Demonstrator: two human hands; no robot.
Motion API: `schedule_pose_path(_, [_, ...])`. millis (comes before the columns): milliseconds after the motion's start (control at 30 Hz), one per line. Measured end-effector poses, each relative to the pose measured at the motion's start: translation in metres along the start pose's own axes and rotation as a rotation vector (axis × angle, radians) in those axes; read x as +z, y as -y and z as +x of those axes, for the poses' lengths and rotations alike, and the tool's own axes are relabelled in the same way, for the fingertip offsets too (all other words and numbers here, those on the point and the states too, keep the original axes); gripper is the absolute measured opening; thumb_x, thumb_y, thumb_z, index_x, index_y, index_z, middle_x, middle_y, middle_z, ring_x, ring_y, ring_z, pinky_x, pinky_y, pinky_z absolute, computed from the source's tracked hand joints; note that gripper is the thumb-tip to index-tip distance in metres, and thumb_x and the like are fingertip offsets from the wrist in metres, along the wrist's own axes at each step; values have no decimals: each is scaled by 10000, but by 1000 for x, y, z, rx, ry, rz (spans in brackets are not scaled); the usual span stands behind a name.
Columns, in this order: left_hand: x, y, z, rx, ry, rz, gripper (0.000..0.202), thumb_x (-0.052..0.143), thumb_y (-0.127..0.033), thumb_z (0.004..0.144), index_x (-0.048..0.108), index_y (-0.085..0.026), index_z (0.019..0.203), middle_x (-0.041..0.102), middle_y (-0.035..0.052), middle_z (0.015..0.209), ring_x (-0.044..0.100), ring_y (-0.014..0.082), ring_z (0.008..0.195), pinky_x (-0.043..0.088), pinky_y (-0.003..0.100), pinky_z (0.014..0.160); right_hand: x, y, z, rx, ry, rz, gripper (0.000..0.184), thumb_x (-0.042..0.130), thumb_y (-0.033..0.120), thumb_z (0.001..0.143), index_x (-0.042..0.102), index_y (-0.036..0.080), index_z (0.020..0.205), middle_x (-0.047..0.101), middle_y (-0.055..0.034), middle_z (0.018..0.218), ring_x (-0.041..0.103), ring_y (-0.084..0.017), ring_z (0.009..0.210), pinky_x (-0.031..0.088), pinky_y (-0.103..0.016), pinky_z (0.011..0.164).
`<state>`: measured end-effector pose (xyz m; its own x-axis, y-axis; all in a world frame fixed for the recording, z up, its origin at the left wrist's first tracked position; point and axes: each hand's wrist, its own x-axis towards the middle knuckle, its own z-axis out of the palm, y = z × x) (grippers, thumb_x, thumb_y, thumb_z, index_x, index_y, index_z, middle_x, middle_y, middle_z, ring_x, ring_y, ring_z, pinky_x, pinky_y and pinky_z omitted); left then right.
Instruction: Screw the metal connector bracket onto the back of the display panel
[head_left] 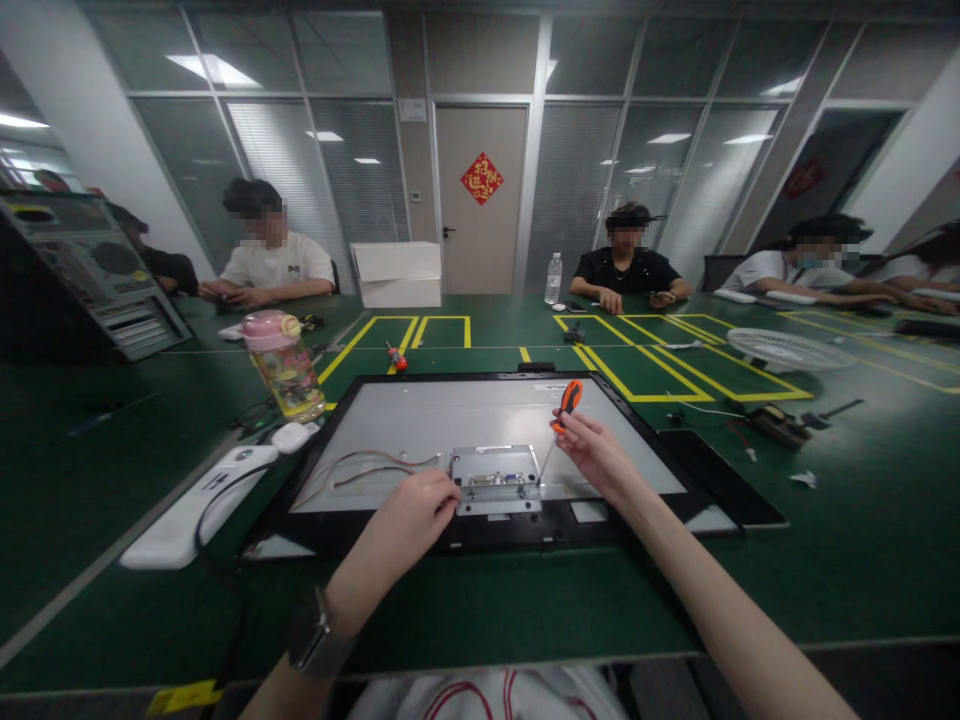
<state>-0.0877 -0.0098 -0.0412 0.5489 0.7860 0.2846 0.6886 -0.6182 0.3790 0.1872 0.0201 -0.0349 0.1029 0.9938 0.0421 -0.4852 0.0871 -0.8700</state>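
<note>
An opened flat monitor panel [420, 415] lies face down on the green table, its silver back exposed. A small metal circuit-board cover [495, 478] sits at its near edge, with thin wires [360, 465] running left from it. My right hand [592, 450] is closed around an orange-handled screwdriver [568, 400], whose tip points down at the right corner of the metal cover. My left hand [409, 515] rests at the cover's left edge, fingers curled and pressed against it.
A white plastic monitor stand part [191, 505] lies left of the panel, beside a pink-lidded bottle [281, 365]. A black bezel piece [720, 480] lies right. A fan grille [780, 348], small tools and a white box [396, 272] lie farther out. Several people sit across the table.
</note>
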Motion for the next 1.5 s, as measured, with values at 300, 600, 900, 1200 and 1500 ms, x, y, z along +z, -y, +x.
schedule_pose_path(300, [-3, -4, -3, -17, 55, 67, 263, 437, -106, 903, 681, -194, 949, 614, 49, 947, 608, 162, 858, 485, 298, 835, -2, -1, 1, 5, -18, -16, 333, 886, 362, 535, 726, 168, 755, 612, 20, 587, 546, -96, 569, 453, -231, 561])
schedule_pose_path(600, [-1, 1, -5, -10, 34, -57, 182, 468, -153, 904, 646, -191, 910, 644, 35, 944, 610, 170, 901, 471, 300, 845, -1, 0, 0, 10, -8, -9, 320, 877, 356, 547, 738, 158, 758, 613, 15, 588, 534, -99, 569, 436, -232, 553])
schedule_pose_path(900, [-1, -1, 1, -140, 11, -137, 115, 543, -138, 828, 650, -171, 801, 674, 23, 810, 619, 164, 762, 469, 292, 746, -1, -1, 1, -1, -19, -14, 328, 890, 366, 526, 736, 166, 736, 591, 20, 563, 524, -101, 575, 433, -228, 546])
schedule_pose_path(1200, [-1, -12, 5, -263, -44, -191, 99, 582, -116, 740, 667, -162, 722, 682, 10, 694, 633, 154, 649, 484, 259, 639, -3, -3, 2, 3, -13, -18, 311, 873, 359, 552, 730, 169, 753, 643, 1, 645, 541, -103, 553, 441, -244, 540])
schedule_pose_path(1500, [0, -11, 7, 49, -157, -112, 148, 561, -79, 828, 678, -170, 838, 703, 26, 859, 653, 155, 817, 520, 288, 798, -4, -4, 2, 12, -8, 7, 296, 870, 348, 567, 739, 165, 760, 592, 26, 584, 502, -88, 538, 435, -236, 549])
